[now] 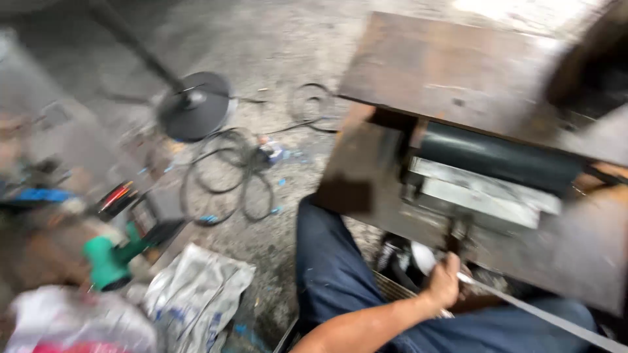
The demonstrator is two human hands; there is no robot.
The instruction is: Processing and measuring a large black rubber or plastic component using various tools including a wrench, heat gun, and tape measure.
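Lower right of frame: one hand [445, 282], fingers clenched round a thin metal rod [543, 317] running toward the bottom right corner, under a rusty steel machine [451, 72] with a black roller [497, 157]. Which hand it is cannot be told; no second hand shows. Left of frame, on the concrete floor [275, 46]: a green power tool [114, 258] and looped black cable [226, 173].

We see a grey concrete floor [261, 46] w/ cable coils [226, 173]. Round black stand base [194, 106] nearby; daylight top right.
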